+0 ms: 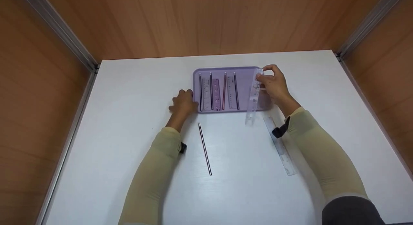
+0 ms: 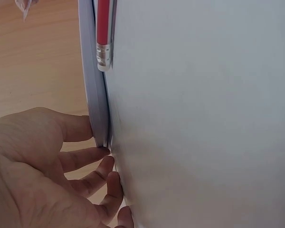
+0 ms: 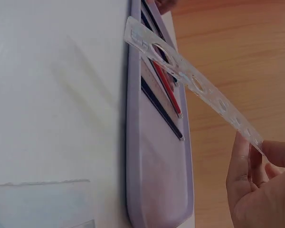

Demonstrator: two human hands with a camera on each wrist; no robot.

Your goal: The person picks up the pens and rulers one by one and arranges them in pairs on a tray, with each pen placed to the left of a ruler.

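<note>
Beside left-wrist fingers: pencil eraser

We see 1 pencil and 1 clear ruler lying well apart on the white table, wooden walls around.

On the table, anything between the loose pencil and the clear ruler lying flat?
Nothing: in the head view, bare white table separates the loose dark pencil from the flat clear plastic ruler.

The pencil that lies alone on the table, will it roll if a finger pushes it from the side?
Probably yes: the pencil looks slim and round on a smooth table. It likely is light and stiff, lying straight, so it should lift easily.
</note>
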